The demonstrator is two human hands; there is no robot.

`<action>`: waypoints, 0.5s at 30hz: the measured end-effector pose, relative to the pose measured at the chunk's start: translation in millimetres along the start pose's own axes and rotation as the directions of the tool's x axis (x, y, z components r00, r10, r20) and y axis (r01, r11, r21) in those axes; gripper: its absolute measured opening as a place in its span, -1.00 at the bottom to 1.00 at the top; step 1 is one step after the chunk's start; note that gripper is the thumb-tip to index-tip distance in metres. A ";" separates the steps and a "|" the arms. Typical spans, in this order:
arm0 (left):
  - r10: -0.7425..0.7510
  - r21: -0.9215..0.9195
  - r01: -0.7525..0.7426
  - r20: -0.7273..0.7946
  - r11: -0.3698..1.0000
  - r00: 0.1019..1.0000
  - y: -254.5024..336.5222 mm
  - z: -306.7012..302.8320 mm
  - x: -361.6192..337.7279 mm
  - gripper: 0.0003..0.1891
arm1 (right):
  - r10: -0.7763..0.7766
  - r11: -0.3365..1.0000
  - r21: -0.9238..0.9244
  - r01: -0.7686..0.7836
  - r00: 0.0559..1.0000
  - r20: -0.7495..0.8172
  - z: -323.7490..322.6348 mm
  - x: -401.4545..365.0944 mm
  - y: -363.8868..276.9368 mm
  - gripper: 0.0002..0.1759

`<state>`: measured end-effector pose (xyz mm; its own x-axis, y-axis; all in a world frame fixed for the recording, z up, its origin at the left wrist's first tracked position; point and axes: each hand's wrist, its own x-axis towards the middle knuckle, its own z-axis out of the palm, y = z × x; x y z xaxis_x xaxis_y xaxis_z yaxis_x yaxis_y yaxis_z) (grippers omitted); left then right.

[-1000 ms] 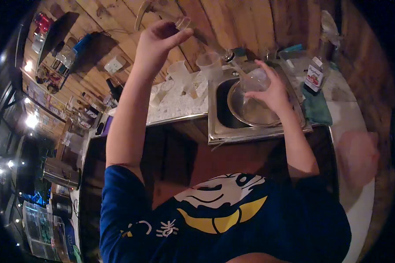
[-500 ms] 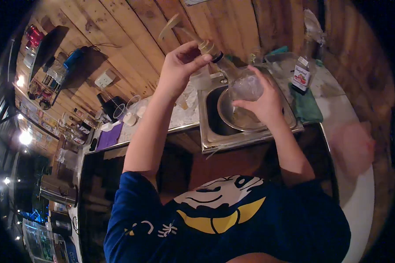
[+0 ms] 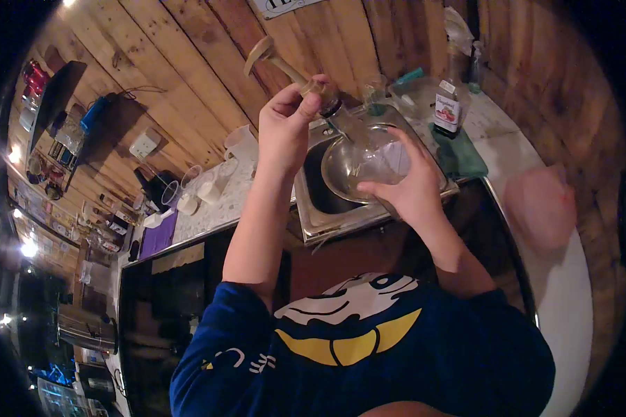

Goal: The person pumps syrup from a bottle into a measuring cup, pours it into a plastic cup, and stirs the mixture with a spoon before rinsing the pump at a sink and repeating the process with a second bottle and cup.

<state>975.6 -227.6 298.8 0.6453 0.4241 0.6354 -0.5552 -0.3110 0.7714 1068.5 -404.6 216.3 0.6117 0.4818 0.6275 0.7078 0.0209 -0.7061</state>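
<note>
In the head view I hold a round clear glass flask [image 3: 388,158] with a narrow neck and a dark ring, tilted over the sink. My left hand [image 3: 291,121] pinches the neck end between thumb and fingers. From there a pale stem with a wide, flat end [image 3: 259,57] sticks up and to the left. My right hand [image 3: 416,182] cups the bulb, thumb on the near side and fingers round the far side. Behind and below the flask, a round metal bowl [image 3: 329,182] sits in the sink [image 3: 320,228]. Part of the neck is hidden by my left fingers.
Right of the sink, a dark labelled bottle [image 3: 447,115] stands by a green cloth [image 3: 464,158]. A clear tub [image 3: 412,96] is at the back. White cups [image 3: 188,203] and a purple cloth [image 3: 158,233] lie along the left counter. A wooden wall [image 3: 215,55] rises behind.
My view has shifted, so the sink and counter sit farther left. Both hands keep hold of the flask, which has moved slightly left and lower in view.
</note>
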 end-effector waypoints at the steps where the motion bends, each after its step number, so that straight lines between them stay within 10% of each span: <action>1: 0.009 0.000 -0.009 0.009 1.000 1.000 -0.2 1.4 -0.3 -0.55 | -0.013 1.000 0.022 0.013 1.000 -0.007 -0.1 -3.0 -0.2 0.03; 7: 0.023 0.014 -0.024 0.091 1.000 0.996 -1.7 9.9 -7.9 -0.51 | -0.051 0.992 -0.122 0.042 0.996 -0.078 -13.4 -10.1 -7.8 0.02; 11: 0.025 -0.225 0.032 0.246 0.974 0.969 -4.1 10.8 -9.2 -0.38 | 0.072 0.957 0.251 -0.145 0.957 0.281 -25.3 -12.5 -0.5 -0.03; 15: 0.045 -0.468 0.148 0.375 0.871 0.926 -9.2 13.3 -7.1 -0.33 | -0.050 0.526 0.650 -0.548 0.743 0.667 -22.4 -9.4 13.6 -0.07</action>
<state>983.1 -239.0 287.7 0.7696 0.0597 0.6357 -0.6340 0.1901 0.7496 1080.2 -428.5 208.2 0.1838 0.9415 0.2824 -0.1924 0.3162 -0.9290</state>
